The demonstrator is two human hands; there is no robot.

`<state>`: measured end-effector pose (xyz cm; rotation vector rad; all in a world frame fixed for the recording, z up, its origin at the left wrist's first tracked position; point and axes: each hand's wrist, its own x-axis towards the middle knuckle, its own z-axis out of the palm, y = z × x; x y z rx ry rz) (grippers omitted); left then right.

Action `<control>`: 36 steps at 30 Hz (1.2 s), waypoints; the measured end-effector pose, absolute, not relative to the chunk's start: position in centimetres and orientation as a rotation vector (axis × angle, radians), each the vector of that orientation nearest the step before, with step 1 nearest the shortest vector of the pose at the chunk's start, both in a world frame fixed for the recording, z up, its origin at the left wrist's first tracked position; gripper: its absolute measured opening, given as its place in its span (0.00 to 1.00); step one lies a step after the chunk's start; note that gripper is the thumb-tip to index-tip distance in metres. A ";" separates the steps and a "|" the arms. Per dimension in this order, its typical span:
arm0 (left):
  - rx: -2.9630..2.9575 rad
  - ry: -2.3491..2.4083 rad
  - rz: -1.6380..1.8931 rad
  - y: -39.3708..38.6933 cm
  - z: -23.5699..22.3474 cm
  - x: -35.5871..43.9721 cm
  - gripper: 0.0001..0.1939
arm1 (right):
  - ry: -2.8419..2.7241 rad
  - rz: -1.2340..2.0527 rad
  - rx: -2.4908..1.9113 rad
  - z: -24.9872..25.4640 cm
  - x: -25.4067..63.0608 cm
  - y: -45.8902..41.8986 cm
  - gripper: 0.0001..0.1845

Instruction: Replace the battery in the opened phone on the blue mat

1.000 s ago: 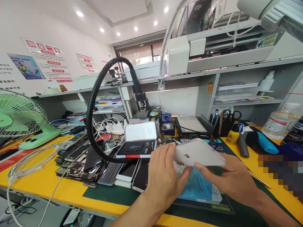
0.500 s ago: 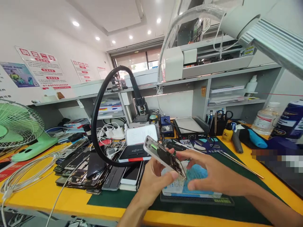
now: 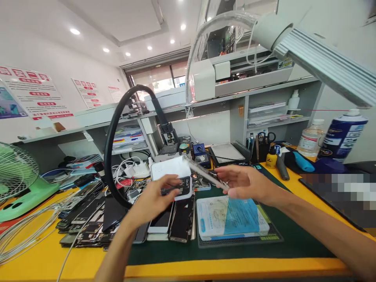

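Note:
My right hand [image 3: 249, 184] grips a thin phone housing [image 3: 207, 174] by its lower end. The housing is tilted, edge towards me, above the green mat [image 3: 235, 254]. My left hand [image 3: 154, 201] is open, thumb and fingers apart, over the left part of a phone case box [image 3: 186, 190] with a black inside. Whether the fingers touch that box I cannot tell. Its raised white lid [image 3: 164, 169] stands behind. Below my right hand, a white-and-blue plastic box [image 3: 232, 219] lies on a dark ribbed pad [image 3: 274, 235].
Stacked phone parts [image 3: 85, 219] and coiled white cables [image 3: 26, 235] lie to the left, near a green fan [image 3: 17, 176]. A black hose [image 3: 110, 145] arches behind my left hand. Bottles, including a yellow one [image 3: 270, 157], and a spray can [image 3: 342, 135] stand to the right.
The housing turned from back side showing to edge-on. It passed from my left hand into my right. My left hand let go and moved left to the phone case box. The view swung right.

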<state>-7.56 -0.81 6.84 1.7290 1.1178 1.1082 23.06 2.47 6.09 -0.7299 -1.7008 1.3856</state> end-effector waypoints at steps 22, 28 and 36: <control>2.489 1.620 0.321 6.4 9.8 -4.0 0.16 | -1.289 1.503 -0.537 4.8 28.8 4.9 0.20; 2.682 1.698 0.166 7.1 5.3 6.5 0.15 | -1.296 1.460 -0.582 4.3 28.6 4.8 0.18; 2.834 1.733 0.044 7.2 3.3 12.3 0.14 | -1.347 1.429 -0.626 3.9 28.8 4.7 0.19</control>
